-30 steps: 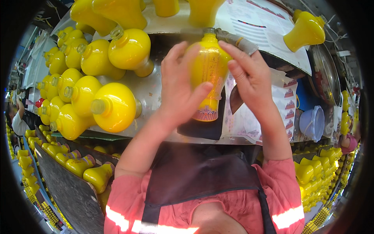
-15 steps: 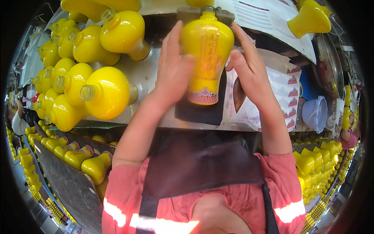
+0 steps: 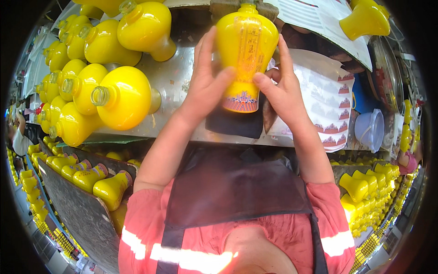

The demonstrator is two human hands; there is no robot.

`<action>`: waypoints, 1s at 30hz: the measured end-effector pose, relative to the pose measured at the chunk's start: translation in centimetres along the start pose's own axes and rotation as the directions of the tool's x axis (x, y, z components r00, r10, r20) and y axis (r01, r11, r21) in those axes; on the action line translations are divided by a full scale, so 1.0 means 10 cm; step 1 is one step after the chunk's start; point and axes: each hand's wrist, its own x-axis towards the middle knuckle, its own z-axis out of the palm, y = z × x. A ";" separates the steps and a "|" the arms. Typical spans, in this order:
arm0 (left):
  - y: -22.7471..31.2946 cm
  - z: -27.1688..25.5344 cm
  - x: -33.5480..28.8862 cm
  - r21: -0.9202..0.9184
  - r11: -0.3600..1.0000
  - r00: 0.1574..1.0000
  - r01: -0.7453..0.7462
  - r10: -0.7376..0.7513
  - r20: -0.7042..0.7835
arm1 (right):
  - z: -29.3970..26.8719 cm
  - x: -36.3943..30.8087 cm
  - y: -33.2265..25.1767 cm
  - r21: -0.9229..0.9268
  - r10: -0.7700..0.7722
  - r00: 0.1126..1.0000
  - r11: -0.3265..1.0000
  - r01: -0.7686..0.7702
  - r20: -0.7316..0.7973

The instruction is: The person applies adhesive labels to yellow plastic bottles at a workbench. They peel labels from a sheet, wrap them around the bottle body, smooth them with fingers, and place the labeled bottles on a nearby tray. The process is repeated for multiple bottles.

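A glossy yellow bottle [image 3: 248, 45] lies on its back in front of me, neck pointing away. It has a lettered panel down its front and a blue-and-red patterned band round its base. My left hand [image 3: 206, 82] is against its left side, thumb over the lower body. From the other side my right hand [image 3: 284, 89] presses its thumb on the bottle, with its fingers along the right edge. The neck rests at a dark grey padded support [image 3: 269, 11]. Beneath the base end is a black cloth pad [image 3: 235, 124].
Several plain yellow bottles [image 3: 124, 98] lie on the metal table [image 3: 175, 93] at the left. Printed decal sheets [image 3: 315, 91] and a lavender bucket [image 3: 369, 130] are on the right. Another yellow bottle [image 3: 362, 20] lies at the far right. Bottle racks [image 3: 77, 201] flank me.
My right hand has closed in, its thumb now on the bottle's lower body. The bottle sits slightly higher in view and is turned a little, and my left thumb has moved onto it.
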 end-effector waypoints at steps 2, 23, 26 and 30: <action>-0.01 0.00 -0.01 -0.040 0.998 0.999 0.037 -0.038 -0.019 | 0.02 0.01 -0.01 0.089 0.029 1.000 0.996 -0.027 -0.013; 0.00 0.09 0.02 -0.159 0.986 0.997 0.044 -0.053 -0.054 | 0.09 -0.02 -0.05 -0.035 0.047 0.997 0.998 -0.050 -0.068; -0.01 0.07 0.01 -0.170 0.984 0.997 0.054 -0.062 -0.043 | 0.10 -0.03 -0.02 -0.017 0.045 0.997 0.999 -0.046 -0.067; -0.01 0.06 0.01 -0.117 0.991 0.997 0.067 -0.072 -0.041 | 0.09 -0.01 -0.03 -0.010 0.062 0.997 0.998 -0.063 -0.056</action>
